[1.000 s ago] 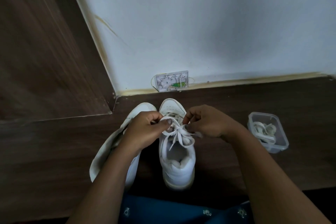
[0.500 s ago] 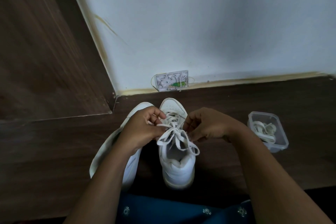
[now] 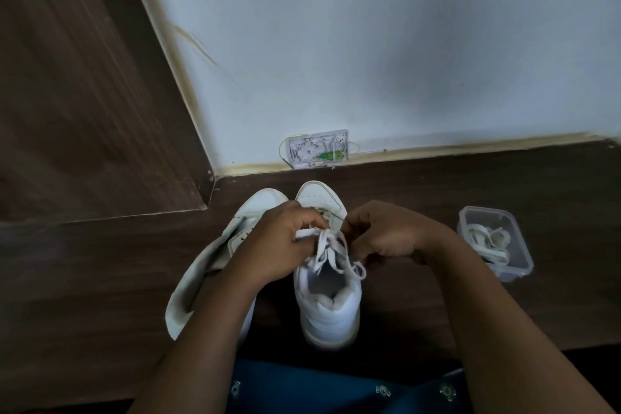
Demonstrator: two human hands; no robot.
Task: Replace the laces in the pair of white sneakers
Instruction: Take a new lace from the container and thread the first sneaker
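Lace of the upright sneaker is pinched from both sides by curled fingers of the left hand and the right hand

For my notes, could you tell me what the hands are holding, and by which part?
The left hand and right hand each pinch the lace where it crosses atop the upright sneaker.

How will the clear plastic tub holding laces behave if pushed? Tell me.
The small clear plastic tub probably slides easily on the smooth wood-grain surface. It looks light, holding only white laces. Low and wide, it seems unlikely to tip.
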